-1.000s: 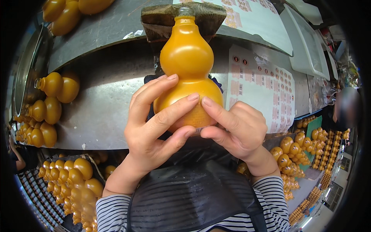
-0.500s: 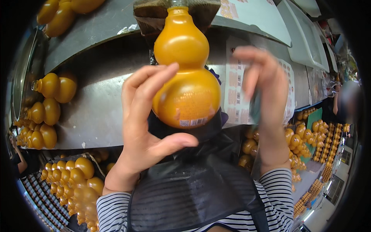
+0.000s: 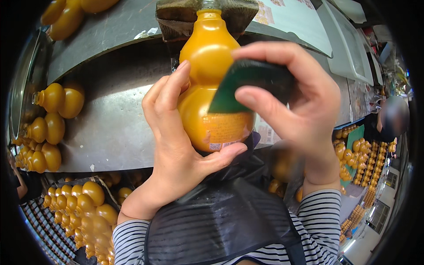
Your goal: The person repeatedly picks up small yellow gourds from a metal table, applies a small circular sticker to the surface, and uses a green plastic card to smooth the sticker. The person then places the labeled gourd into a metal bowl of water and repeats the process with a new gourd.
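A yellow gourd-shaped bottle [image 3: 207,42] lies with its neck away from me, against a dark wooden rest [image 3: 174,20]. On its lower bulb is a label [image 3: 229,128] with fine print and codes. My left hand [image 3: 176,128] curves round the lower bulb, fingers along its left side and thumb across its base. Pinched between thumb and fingers of my right hand [image 3: 304,97] is a flat dark green scraper [image 3: 238,84]. Its pale green edge reaches over the bottle's waist and the top of the label; whether it touches cannot be told.
Several yellow gourd bottles [image 3: 55,99] stand along the metal bench [image 3: 117,132] at left; more fill a rack [image 3: 84,203] below. Sticker sheets [image 3: 300,22] and a white tray [image 3: 342,53] lie at far right. Another person [image 3: 393,117] is beyond, at right.
My right hand has swung left over the bottle, and the green scraper now shows clearly in it. My left hand has closed in against the lower bulb.
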Tool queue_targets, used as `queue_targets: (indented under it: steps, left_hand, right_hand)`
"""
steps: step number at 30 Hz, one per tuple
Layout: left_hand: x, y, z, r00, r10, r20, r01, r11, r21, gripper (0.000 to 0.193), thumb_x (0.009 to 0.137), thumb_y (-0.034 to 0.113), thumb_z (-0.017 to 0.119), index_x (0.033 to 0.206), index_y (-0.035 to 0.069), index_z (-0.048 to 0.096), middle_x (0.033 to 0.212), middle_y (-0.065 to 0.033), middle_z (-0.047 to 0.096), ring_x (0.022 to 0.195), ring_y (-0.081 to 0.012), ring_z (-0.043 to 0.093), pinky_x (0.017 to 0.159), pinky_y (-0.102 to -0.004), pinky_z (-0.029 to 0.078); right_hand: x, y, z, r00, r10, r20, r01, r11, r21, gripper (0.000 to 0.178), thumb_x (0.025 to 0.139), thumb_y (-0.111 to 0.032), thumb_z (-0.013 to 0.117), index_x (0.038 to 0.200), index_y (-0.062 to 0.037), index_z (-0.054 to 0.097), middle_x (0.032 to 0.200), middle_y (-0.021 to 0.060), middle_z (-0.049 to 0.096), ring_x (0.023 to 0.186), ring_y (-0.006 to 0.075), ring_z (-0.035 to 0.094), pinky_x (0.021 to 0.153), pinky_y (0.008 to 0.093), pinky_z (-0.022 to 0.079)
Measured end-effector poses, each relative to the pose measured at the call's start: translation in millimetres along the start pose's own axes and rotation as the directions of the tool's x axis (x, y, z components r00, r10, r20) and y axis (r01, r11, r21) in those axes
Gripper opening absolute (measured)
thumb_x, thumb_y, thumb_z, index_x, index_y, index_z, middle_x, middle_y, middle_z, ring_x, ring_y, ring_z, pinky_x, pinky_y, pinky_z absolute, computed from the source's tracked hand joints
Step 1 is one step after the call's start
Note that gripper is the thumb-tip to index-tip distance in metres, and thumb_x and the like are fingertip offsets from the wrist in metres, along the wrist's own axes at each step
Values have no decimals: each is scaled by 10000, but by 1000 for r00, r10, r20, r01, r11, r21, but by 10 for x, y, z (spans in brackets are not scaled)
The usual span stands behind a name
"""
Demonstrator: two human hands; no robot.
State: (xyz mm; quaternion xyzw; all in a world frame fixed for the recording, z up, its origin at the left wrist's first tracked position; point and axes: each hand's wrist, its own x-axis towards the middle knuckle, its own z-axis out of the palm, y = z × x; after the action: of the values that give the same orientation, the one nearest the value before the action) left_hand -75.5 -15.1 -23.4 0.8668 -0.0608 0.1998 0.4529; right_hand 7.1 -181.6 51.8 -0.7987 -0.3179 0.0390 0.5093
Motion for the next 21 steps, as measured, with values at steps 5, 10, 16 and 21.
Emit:
queue_targets:
  steps: [5, 10, 16, 21]
  left_hand:
    - [-10, -108, -101, 984, -136, 118, 168, 933, -319, 1170, 581, 794, 648, 1383, -9, 362, 1314, -125, 347, 1269, -260, 369, 1098, -398, 294]
    - [32, -119, -107, 961, -191, 198, 268, 815, -514, 1075, 725, 892, 341, 1304, -9, 441, 1303, -186, 324, 1260, -306, 347, 1077, -429, 313]
    - [11, -86, -93, 982, -102, 162, 153, 927, -343, 702, 792, 491, 635, 1271, 14, 448, 1332, -143, 319, 1277, -266, 357, 1094, -391, 297]
    - [21, -67, -83, 988, -78, 132, 111, 959, -262, 615, 792, 280, 745, 1262, 16, 450, 1333, -139, 335, 1276, -250, 360, 1095, -361, 284]
  right_hand:
    - [-248, 152, 24, 928, -363, 86, 370, 866, -336, 283, 707, -22, 738, 979, -60, 670, 1019, 42, 671, 882, 155, 621, 744, 269, 478]
    - [-907, 118, 366, 848, -519, 111, 510, 739, -440, 169, 709, -83, 709, 870, -135, 696, 922, -3, 702, 796, 125, 608, 642, 263, 431]
    - [-734, 39, 481, 921, 66, -385, -39, 996, 78, 393, 798, 38, 695, 1134, 21, 490, 988, 93, 604, 843, 125, 600, 747, 253, 497]
    - [-719, 94, 560, 784, 204, -586, -79, 970, 232, 391, 841, 28, 679, 1159, 41, 453, 1009, 114, 590, 869, 114, 601, 763, 233, 501]
